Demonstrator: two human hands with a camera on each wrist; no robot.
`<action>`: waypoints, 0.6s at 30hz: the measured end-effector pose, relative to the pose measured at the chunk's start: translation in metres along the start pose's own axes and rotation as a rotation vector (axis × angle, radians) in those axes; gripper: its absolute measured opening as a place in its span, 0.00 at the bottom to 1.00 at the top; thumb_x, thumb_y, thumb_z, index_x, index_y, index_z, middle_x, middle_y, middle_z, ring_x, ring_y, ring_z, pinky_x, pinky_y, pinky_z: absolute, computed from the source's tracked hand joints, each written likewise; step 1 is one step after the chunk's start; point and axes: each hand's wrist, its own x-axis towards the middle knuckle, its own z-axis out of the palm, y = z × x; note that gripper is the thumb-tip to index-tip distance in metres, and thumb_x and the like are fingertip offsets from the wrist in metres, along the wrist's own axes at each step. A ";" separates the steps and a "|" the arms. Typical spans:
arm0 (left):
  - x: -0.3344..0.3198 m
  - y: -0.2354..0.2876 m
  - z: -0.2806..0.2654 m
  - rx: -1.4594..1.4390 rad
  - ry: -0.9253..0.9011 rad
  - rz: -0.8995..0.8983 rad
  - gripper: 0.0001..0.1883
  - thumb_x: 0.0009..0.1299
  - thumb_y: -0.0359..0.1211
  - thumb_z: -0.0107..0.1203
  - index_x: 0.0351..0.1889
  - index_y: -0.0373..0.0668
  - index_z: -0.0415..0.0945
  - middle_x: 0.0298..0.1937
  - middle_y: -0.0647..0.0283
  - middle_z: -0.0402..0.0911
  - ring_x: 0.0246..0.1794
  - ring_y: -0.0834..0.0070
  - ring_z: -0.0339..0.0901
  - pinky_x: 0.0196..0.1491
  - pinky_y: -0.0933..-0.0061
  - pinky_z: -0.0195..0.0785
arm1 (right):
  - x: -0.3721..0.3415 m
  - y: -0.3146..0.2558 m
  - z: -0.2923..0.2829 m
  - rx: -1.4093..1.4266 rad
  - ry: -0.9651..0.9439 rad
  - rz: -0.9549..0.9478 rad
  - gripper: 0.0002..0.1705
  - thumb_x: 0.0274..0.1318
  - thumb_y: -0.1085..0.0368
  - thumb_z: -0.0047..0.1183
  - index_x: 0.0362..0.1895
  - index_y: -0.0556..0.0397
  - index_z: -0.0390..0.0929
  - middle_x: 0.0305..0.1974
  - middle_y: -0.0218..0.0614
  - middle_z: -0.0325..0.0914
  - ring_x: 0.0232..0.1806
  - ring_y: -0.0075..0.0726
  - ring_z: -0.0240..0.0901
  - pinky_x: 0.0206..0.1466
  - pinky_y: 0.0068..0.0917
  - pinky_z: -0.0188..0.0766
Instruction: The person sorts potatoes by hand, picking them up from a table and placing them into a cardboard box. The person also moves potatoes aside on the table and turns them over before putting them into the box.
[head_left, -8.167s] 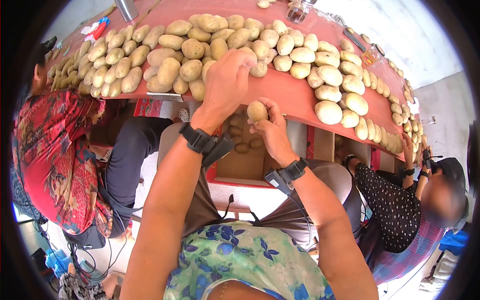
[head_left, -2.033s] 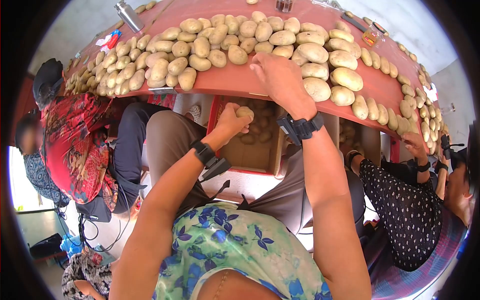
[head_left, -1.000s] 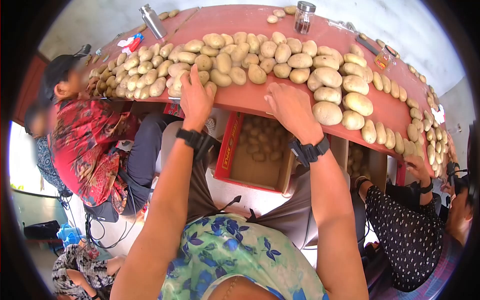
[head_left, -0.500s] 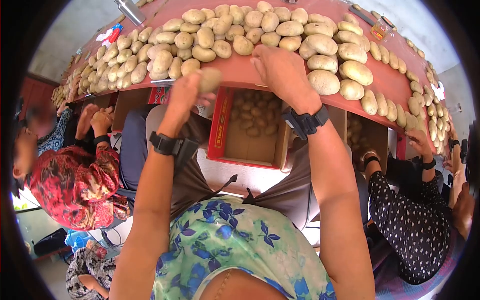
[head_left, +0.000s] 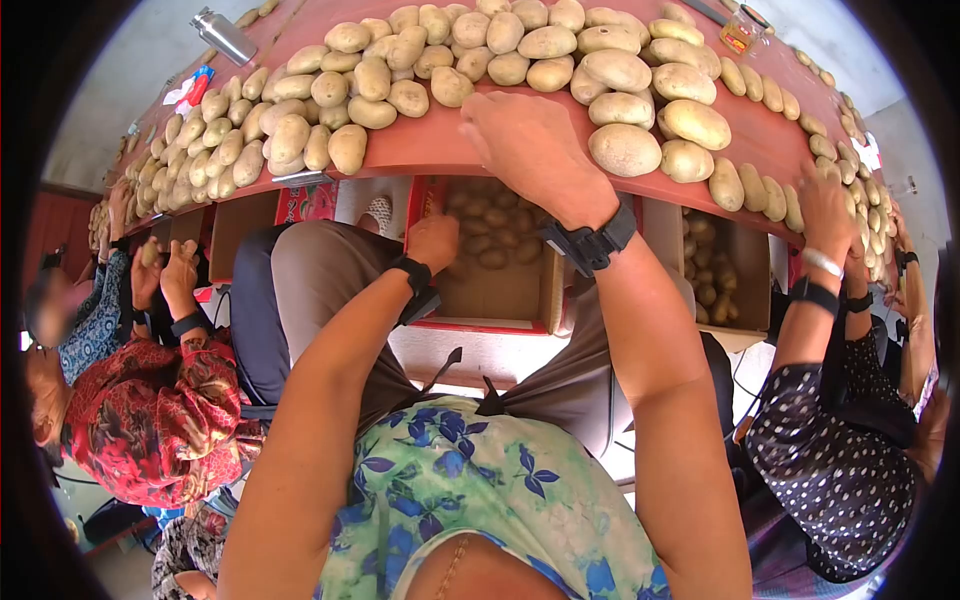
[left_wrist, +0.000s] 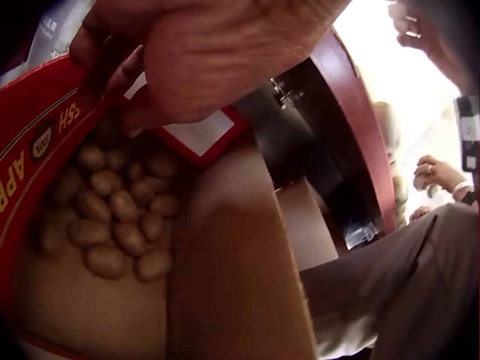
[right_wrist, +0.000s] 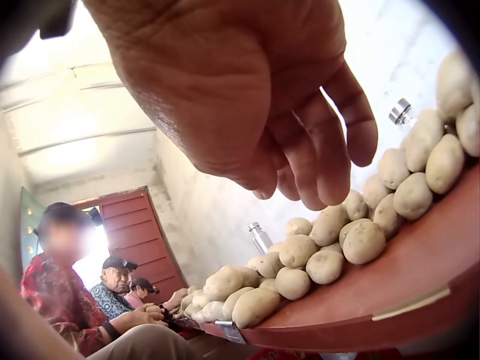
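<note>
My left hand (head_left: 435, 242) reaches down over the left side of a red cardboard box (head_left: 551, 285) below the table edge. In the left wrist view this hand (left_wrist: 217, 60) is above potatoes (left_wrist: 124, 206) in the box, its fingers loosely bent beside the red wall; no potato shows in its grip. My right hand (head_left: 535, 150) hovers at the front of the red table (head_left: 420, 145), near the piled potatoes (head_left: 452, 87). In the right wrist view the right hand (right_wrist: 247, 90) hangs with fingers loosely bent and nothing in them.
A second box of potatoes (head_left: 705, 265) stands to the right under the table. A steel bottle (head_left: 224, 36) and a glass jar (head_left: 742, 30) stand behind the potatoes. People sit on both sides, one in a red patterned shirt (head_left: 165, 420), another in a dotted sleeve (head_left: 830, 440).
My left hand, which held a potato at the table edge, has moved down and right to the box. The right hand stays by the table edge. The neighbour on the right has raised a hand to the potatoes.
</note>
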 end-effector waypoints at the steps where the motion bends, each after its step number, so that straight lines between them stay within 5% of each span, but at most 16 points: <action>1: -0.003 0.000 -0.007 -0.025 0.050 -0.004 0.14 0.64 0.34 0.57 0.47 0.41 0.79 0.50 0.44 0.80 0.50 0.48 0.80 0.51 0.51 0.74 | 0.000 -0.001 0.001 0.006 0.003 -0.008 0.11 0.61 0.60 0.53 0.37 0.55 0.78 0.31 0.46 0.80 0.35 0.56 0.77 0.38 0.48 0.72; 5: -0.025 0.010 -0.043 -0.168 0.099 0.003 0.13 0.64 0.36 0.59 0.44 0.40 0.79 0.50 0.47 0.80 0.49 0.49 0.79 0.49 0.51 0.73 | 0.000 -0.004 -0.001 -0.016 -0.015 -0.030 0.10 0.60 0.61 0.52 0.36 0.56 0.77 0.31 0.48 0.79 0.35 0.58 0.76 0.37 0.50 0.71; 12: -0.078 0.017 -0.101 -0.414 0.484 0.047 0.10 0.65 0.35 0.60 0.36 0.38 0.76 0.42 0.50 0.77 0.42 0.47 0.76 0.45 0.50 0.70 | -0.001 -0.005 0.003 0.018 -0.027 -0.040 0.09 0.60 0.63 0.52 0.35 0.57 0.76 0.31 0.49 0.79 0.35 0.58 0.76 0.36 0.50 0.70; 16: -0.073 -0.009 -0.115 -0.312 0.997 0.019 0.19 0.61 0.30 0.63 0.48 0.41 0.71 0.43 0.53 0.71 0.46 0.51 0.71 0.48 0.55 0.68 | -0.004 -0.006 0.003 0.015 -0.034 -0.043 0.08 0.60 0.64 0.52 0.35 0.57 0.75 0.30 0.50 0.78 0.34 0.59 0.76 0.36 0.50 0.70; 18: -0.072 -0.014 -0.133 -0.177 1.065 -0.122 0.21 0.61 0.32 0.64 0.52 0.42 0.71 0.48 0.53 0.71 0.49 0.51 0.71 0.50 0.55 0.68 | -0.006 -0.003 0.006 -0.001 -0.017 -0.066 0.08 0.60 0.64 0.52 0.34 0.57 0.74 0.29 0.50 0.78 0.33 0.59 0.75 0.35 0.50 0.69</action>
